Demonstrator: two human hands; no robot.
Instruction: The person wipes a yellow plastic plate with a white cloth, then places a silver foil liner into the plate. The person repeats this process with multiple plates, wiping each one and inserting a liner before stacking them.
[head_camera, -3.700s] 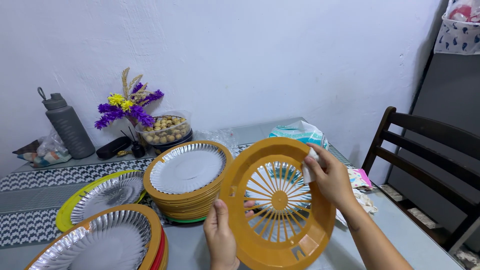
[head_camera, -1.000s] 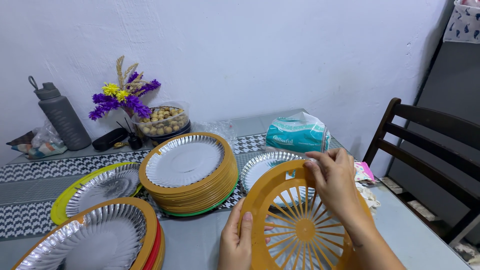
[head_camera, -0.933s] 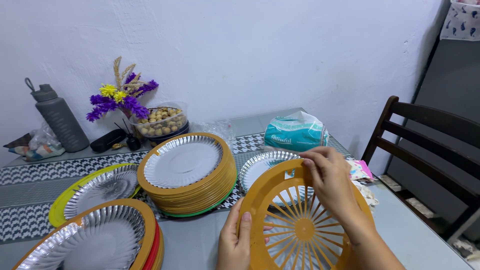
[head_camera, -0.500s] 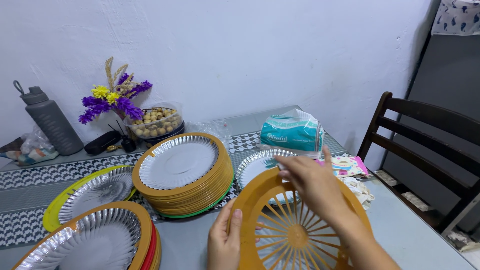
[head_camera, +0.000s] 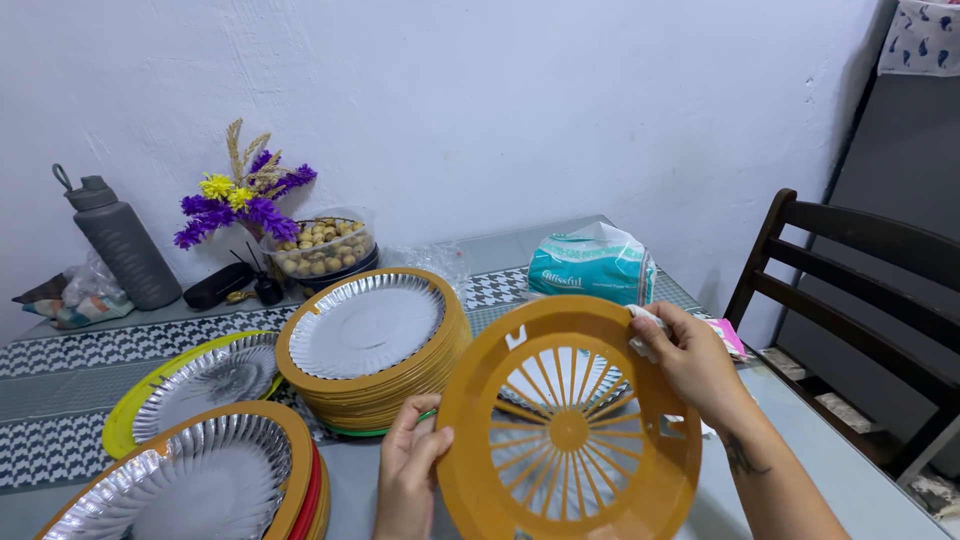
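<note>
I hold an orange slotted plastic plate holder (head_camera: 568, 430) tilted up in front of me. My left hand (head_camera: 405, 472) grips its lower left rim. My right hand (head_camera: 688, 360) presses a small white tissue (head_camera: 640, 335) against the upper right rim. Behind the holder a silver foil plate (head_camera: 590, 385) lies on the table and shows through the slots. A tall stack of orange holders topped with a silver plate (head_camera: 372, 335) stands just left of it.
A stack of holders with a silver plate (head_camera: 190, 490) sits at the front left, and a yellow-green holder with a plate (head_camera: 195, 385) behind it. A teal tissue pack (head_camera: 590, 268), a nut container (head_camera: 325, 248), flowers (head_camera: 245, 195) and a grey bottle (head_camera: 120, 240) line the wall. A dark chair (head_camera: 860, 300) stands right.
I have lifted the orange holder and tilted it upright. My right hand moved from the upper middle rim to the right rim. My left hand slid lower along the left edge.
</note>
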